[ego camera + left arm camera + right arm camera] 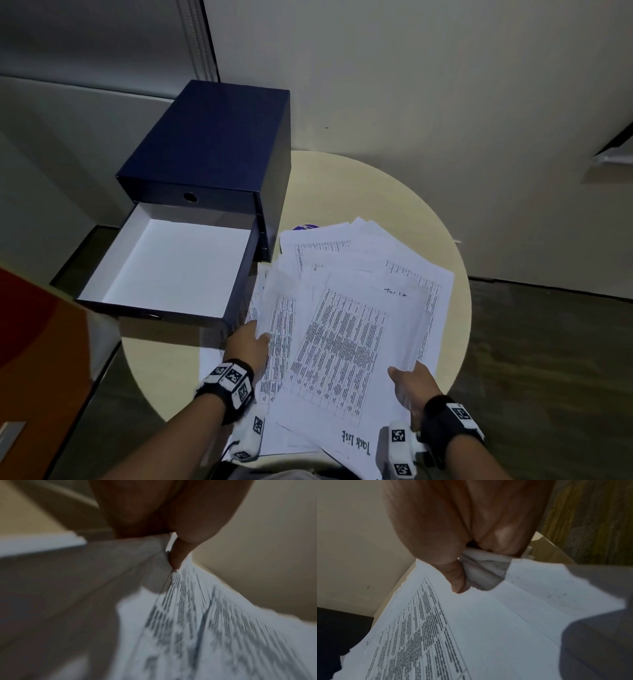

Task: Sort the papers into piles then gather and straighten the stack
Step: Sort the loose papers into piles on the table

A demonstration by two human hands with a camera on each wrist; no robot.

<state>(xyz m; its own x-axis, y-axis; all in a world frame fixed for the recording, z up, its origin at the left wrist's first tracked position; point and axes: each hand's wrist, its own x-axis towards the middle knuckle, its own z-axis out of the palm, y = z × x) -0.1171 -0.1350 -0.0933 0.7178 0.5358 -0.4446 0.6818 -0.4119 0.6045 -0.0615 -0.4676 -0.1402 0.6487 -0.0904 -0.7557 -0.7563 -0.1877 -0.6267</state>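
A: White papers (346, 329) fan loosely over the round table (342, 192), head view; not squared.
B: Wrists?
A: Left hand (150, 513) and right hand (453, 534), 2 grips pinching sheet edges. Straightening remains.

left wrist view motion-blurred, papers (346, 329) hiding both hands' fingers, printed tables unreadable

Dim room; vignetted head view, corners dark; both wrist views motion-blurred.
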